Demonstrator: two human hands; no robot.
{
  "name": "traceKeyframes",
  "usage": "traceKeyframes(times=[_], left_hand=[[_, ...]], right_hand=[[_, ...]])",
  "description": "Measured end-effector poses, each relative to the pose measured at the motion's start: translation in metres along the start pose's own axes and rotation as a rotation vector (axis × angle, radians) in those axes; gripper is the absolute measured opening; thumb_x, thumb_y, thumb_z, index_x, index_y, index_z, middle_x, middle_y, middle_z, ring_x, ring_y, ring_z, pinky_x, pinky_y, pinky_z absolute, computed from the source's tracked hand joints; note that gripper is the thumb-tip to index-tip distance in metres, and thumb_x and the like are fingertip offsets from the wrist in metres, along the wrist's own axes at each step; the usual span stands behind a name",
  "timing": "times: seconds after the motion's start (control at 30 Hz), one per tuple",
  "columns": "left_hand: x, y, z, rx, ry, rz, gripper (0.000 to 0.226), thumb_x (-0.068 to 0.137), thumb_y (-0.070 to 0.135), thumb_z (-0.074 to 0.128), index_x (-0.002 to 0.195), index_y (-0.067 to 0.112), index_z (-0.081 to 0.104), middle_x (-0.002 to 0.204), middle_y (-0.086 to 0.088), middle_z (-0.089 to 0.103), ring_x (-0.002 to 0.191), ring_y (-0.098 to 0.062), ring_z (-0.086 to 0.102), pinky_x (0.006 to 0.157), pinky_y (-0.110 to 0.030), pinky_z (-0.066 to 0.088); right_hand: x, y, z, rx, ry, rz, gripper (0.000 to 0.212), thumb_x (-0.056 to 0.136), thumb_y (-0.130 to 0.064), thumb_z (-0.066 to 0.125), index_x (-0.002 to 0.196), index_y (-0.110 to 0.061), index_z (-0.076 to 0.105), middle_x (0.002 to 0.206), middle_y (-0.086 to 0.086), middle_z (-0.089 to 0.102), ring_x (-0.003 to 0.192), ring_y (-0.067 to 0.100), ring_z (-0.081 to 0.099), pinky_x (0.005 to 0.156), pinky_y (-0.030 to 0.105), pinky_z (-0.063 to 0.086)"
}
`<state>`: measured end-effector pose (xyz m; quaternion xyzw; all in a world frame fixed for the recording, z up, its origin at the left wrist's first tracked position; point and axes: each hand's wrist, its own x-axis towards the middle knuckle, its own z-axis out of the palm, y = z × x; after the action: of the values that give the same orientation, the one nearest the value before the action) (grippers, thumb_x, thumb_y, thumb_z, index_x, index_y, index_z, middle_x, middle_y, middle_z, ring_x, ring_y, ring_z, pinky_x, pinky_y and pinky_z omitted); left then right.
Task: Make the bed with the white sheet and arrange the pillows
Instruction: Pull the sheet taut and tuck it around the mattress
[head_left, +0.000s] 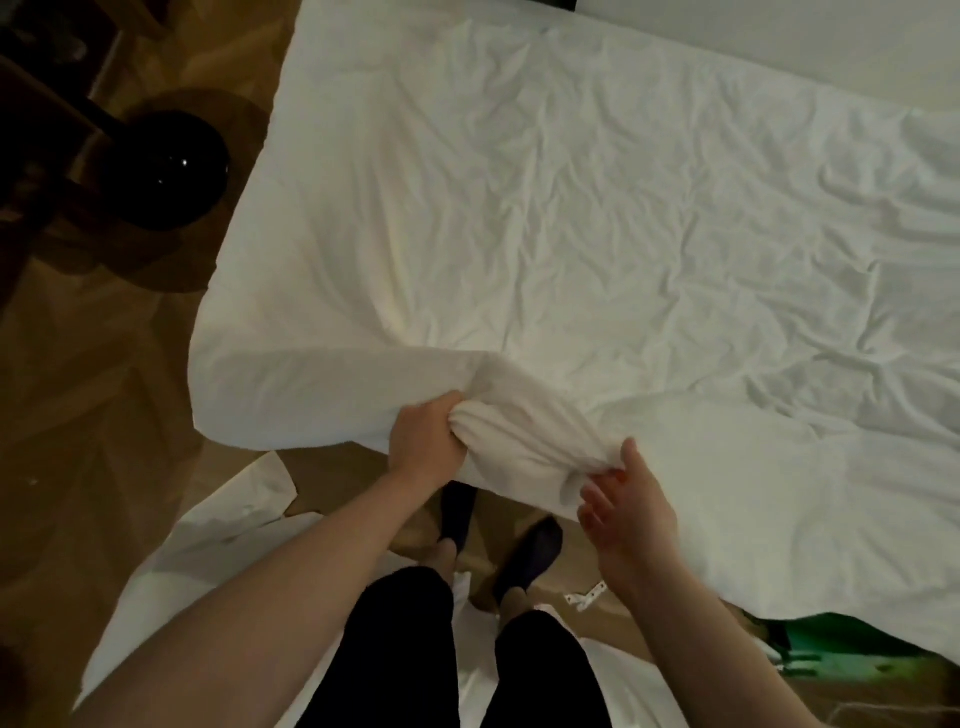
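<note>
A person standing at the near edge of a bed works a crumpled white cotton sheet (597, 218), which lies spread over the mattress, creased all over and most rumpled toward the right side. The left hand (423, 439) is closed in a fist round a gathered bunch of the sheet's near edge, fabric bulging out between thumb and fingers. The right hand (623, 512) sits just beside it on the person's right, palm turned up and fingers loosely spread, its fingertips touching the underside of the same gathered roll; it is not clenched on the cloth. The bunched roll runs on a slant between the two hands, from the left fist down toward the right palm, and the sheet fans out from it away from the person across the bed. Judged from this, the left hand has the firmer hold and the right would have to close on the hem before any pull toward the near edge. To the left of the fist the sheet's corner hangs smooth over the mattress edge; to the right the hem droops lower, above something green (841, 649) on the floor that is too blurred to name. More white cloth (218, 545) lies on the wooden floor (93, 415) by the person's dark-socked feet. No pillows are in view
</note>
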<state>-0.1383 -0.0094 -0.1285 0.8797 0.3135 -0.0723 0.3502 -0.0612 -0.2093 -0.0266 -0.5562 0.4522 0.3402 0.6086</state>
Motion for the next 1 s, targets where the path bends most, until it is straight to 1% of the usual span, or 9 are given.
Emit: traceKeyframes(times=[0.07,0.17,0.23,0.33,0.43,0.53,0.77,0.9,1.0], left_hand=[[0.000,-0.008,-0.026,0.087,-0.243,-0.037,0.022,0.077,0.026,0.050,0.086,0.022,0.070,0.083,0.002,0.072,0.077,-0.023,0.067,0.060,-0.028,0.046],[-0.006,0.001,-0.065,0.156,-0.540,-0.041,0.010,0.070,0.020,0.054,0.062,0.020,0.060,0.064,0.005,0.065,0.061,-0.016,0.060,0.051,-0.027,0.039],[-0.010,0.013,-0.080,0.165,-0.628,-0.002,0.014,0.067,0.023,0.055,0.055,0.017,0.049,0.056,0.004,0.058,0.052,-0.017,0.051,0.049,-0.031,0.036],[-0.019,0.014,-0.086,0.208,-0.648,0.101,0.026,0.067,0.043,0.061,0.064,0.020,0.050,0.062,0.006,0.058,0.056,-0.015,0.050,0.052,-0.033,0.038],[-0.029,-0.010,-0.082,0.327,-0.528,0.158,0.052,0.058,0.066,0.070,0.098,0.036,0.054,0.083,0.013,0.064,0.077,-0.011,0.059,0.064,-0.032,0.048],[-0.030,-0.052,-0.059,0.376,-0.146,0.326,0.047,0.069,0.046,0.068,0.113,0.033,0.057,0.095,0.009,0.067,0.087,-0.021,0.062,0.075,-0.030,0.036],[-0.005,-0.093,-0.019,0.309,0.240,-0.036,0.063,0.067,0.021,0.077,0.126,0.024,0.055,0.109,0.005,0.064,0.101,-0.021,0.054,0.094,-0.034,0.035],[0.009,-0.108,-0.010,0.154,0.300,-0.188,0.037,0.080,0.006,0.064,0.111,0.024,0.058,0.095,0.009,0.070,0.091,-0.014,0.062,0.098,-0.035,0.038],[0.013,-0.123,-0.013,0.081,0.142,-0.176,0.018,0.082,0.008,0.055,0.072,0.023,0.056,0.064,0.006,0.061,0.062,-0.016,0.058,0.061,-0.032,0.043]], right_hand=[[0.000,0.005,-0.008,-0.365,0.026,-0.392,0.068,0.086,-0.047,0.078,0.139,-0.021,0.044,0.133,-0.001,0.058,0.107,0.012,0.068,0.081,0.031,0.058],[0.005,0.045,-0.005,-1.159,-0.280,-0.884,0.110,0.071,-0.055,0.082,0.158,-0.035,0.019,0.165,-0.012,0.019,0.154,0.013,0.020,0.121,0.035,0.026],[0.015,0.072,0.010,-1.465,-0.447,-0.903,0.106,0.071,-0.066,0.072,0.158,-0.036,0.020,0.163,-0.016,0.022,0.155,0.012,0.013,0.124,0.037,0.016],[0.033,0.069,0.034,-1.511,-0.414,-0.953,0.042,0.073,-0.039,0.064,0.115,-0.035,0.058,0.112,-0.014,0.065,0.113,0.019,0.062,0.095,0.032,0.045],[0.043,0.033,0.045,-1.468,-0.424,-0.798,0.014,0.071,-0.022,0.050,0.078,-0.018,0.061,0.070,-0.004,0.064,0.069,0.024,0.061,0.064,0.041,0.051],[0.041,0.005,0.049,-1.379,-0.538,-0.528,0.011,0.074,-0.013,0.053,0.064,-0.012,0.058,0.058,-0.007,0.057,0.058,0.018,0.051,0.057,0.034,0.043],[0.043,-0.020,0.048,-1.045,-0.582,-0.131,0.021,0.046,-0.018,0.056,0.065,-0.012,0.049,0.072,0.008,0.044,0.071,0.029,0.043,0.068,0.041,0.035],[0.064,-0.016,0.044,-1.103,-0.572,-0.021,0.037,0.034,-0.030,0.064,0.068,-0.016,0.059,0.080,0.011,0.055,0.081,0.035,0.053,0.073,0.042,0.045],[0.076,-0.025,0.050,-1.229,-0.545,-0.120,0.016,0.049,-0.027,0.062,0.060,-0.019,0.054,0.074,0.005,0.054,0.073,0.026,0.049,0.069,0.039,0.041]])
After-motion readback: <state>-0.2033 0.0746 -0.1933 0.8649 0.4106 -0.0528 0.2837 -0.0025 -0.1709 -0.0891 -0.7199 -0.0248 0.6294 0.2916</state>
